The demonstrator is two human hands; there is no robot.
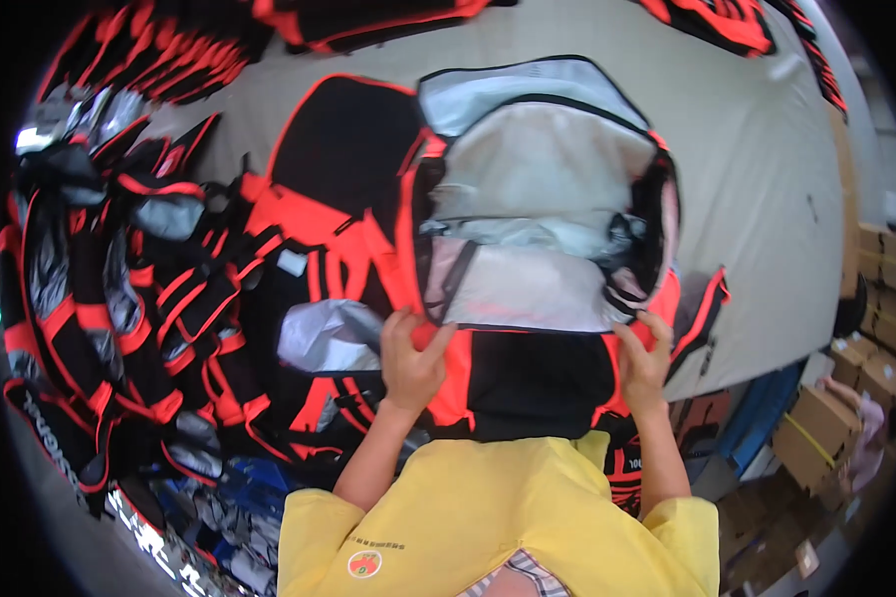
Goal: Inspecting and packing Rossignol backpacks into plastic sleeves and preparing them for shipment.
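A black and orange-red bag lies on the table in front of me, unzipped, its pale grey lining facing up. The bag's lid is folded back on the far side. At the near left corner of the opening, my left hand pinches the bag's edge between thumb and fingers. My right hand grips the same edge at the near right corner. Dark mesh shows along the inner right side. Folds of the lining hide part of the inside.
Several black and orange-red bag pieces are heaped to the left. More bags lie along the far edge of the pale table. Cardboard boxes stand at the lower right, near another person.
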